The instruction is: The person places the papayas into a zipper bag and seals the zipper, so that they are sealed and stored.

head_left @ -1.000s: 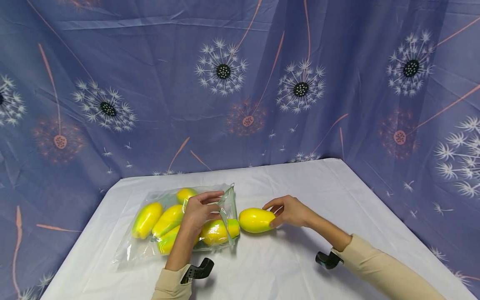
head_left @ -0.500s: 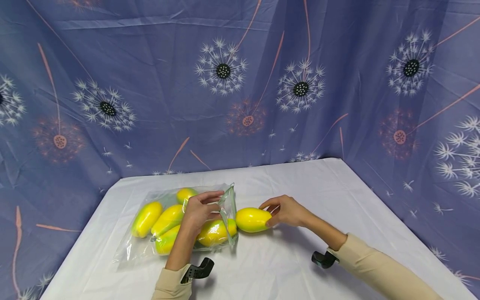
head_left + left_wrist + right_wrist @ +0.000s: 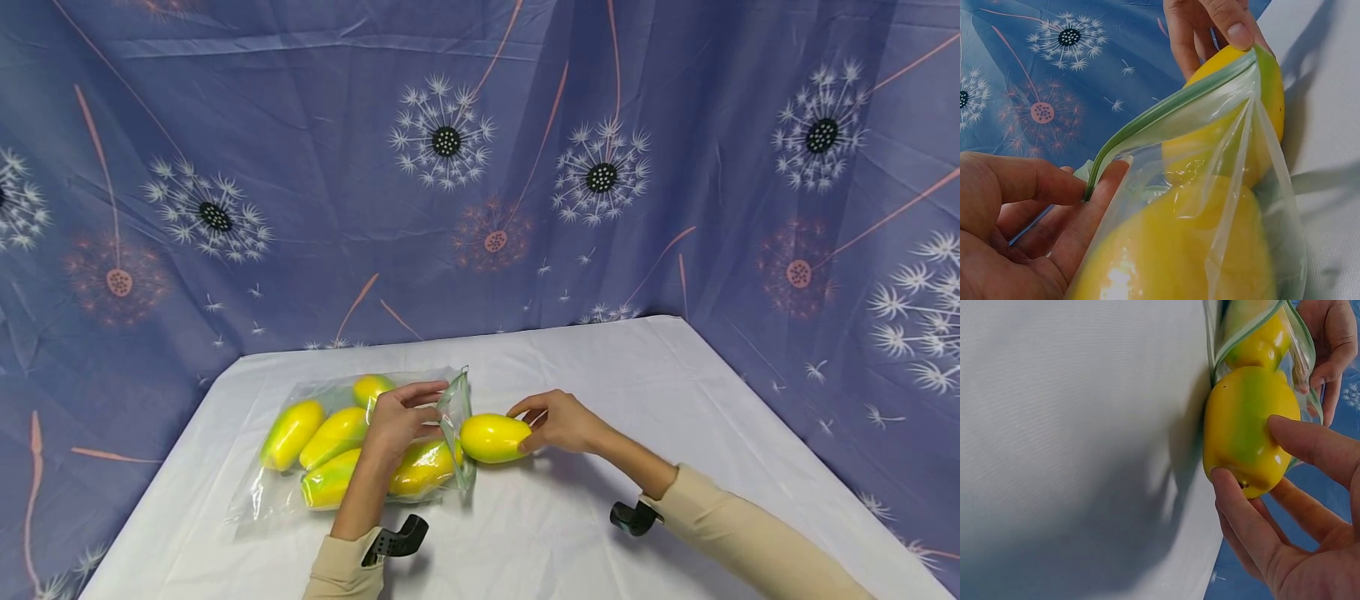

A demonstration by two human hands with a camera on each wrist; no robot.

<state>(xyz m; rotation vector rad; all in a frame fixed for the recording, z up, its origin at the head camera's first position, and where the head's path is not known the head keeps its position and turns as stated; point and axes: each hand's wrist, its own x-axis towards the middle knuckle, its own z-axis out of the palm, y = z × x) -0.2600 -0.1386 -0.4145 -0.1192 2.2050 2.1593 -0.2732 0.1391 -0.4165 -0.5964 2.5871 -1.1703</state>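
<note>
A clear zip bag (image 3: 258, 512) with a green-edged mouth lies on the left of the white table, and several yellow-green papayas (image 3: 291, 435) are inside it. My left hand (image 3: 397, 427) reaches over the bag and pinches its upper rim (image 3: 1169, 112) between thumb and fingers, which keeps the mouth apart. My right hand (image 3: 567, 423) grips one more papaya (image 3: 491, 438) by its right end, thumb and fingers around it. That papaya's far end is inside the bag's mouth and seems to touch the nearest bagged one (image 3: 1179, 250).
White cloth covers the table (image 3: 675, 400), whose far edge meets a blue dandelion-print curtain (image 3: 510, 167) at the back and sides. Each wrist carries a black camera mount (image 3: 395, 540) close above the table.
My right hand has slid the papaya leftward into the bag's mouth. Papayas inside have shifted slightly left. My left hand stays at the rim.
</note>
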